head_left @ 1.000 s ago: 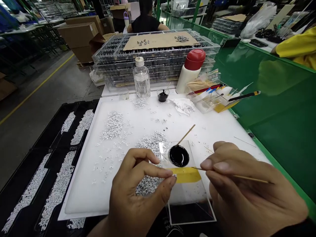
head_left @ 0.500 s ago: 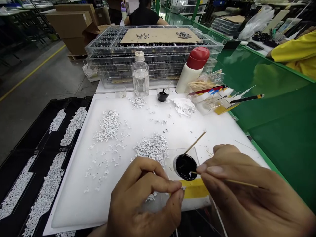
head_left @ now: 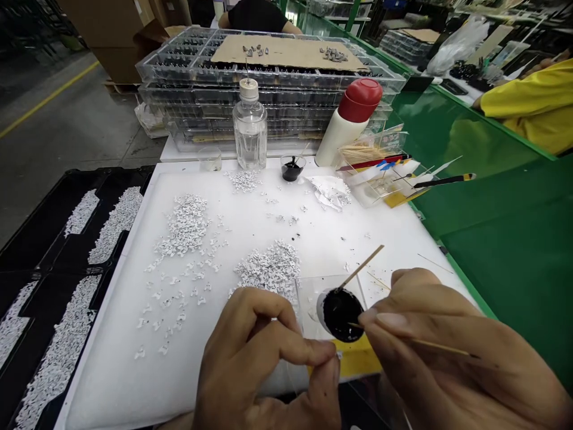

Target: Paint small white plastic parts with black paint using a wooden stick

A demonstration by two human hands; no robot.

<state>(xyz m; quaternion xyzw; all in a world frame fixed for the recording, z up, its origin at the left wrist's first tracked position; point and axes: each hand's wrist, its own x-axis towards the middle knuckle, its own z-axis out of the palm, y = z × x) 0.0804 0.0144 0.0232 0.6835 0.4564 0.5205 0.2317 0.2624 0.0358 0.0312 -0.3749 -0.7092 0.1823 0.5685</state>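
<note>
Concrete floor (head_left: pixel 120 128), grey and smooth, stretches behind on the left, and a glossy green panel (head_left: pixel 510 239) runs along the right edge of a matte white work surface (head_left: pixel 120 358). Beyond the far edge stand stacked trays (head_left: pixel 179 89) of clear, rigid plastic; black trays (head_left: pixel 27 239) of white bits lie off the left edge.

Both hands are over the near edge. The right hand (head_left: pixel 447 352), nearer the right corner, has thumb and fingers closed around a thin stick; the left hand (head_left: pixel 264 370) pinches a white piece between thumb and forefinger.

Near the far right corner leans a white flask (head_left: pixel 338 143) with a rounded red cap; left of it stands a ribbed clear bottle (head_left: pixel 251 134). Loose heaps (head_left: pixel 271 266) of small, irregular white parts spread across the middle and left. Towards the near edge a clear plate (head_left: pixel 308 292) carries a round, shiny black pool (head_left: pixel 342 313) and a yellow strip (head_left: pixel 353 356).

The thin stick (head_left: pixel 441 346) has its long axis nearly level, tip pointing left and slightly towards the far edge, at the pool; contact cannot be told. Just below the pool, the white piece (head_left: pixel 339 355) peeks past the left fingertips, its direction too small to tell.
</note>
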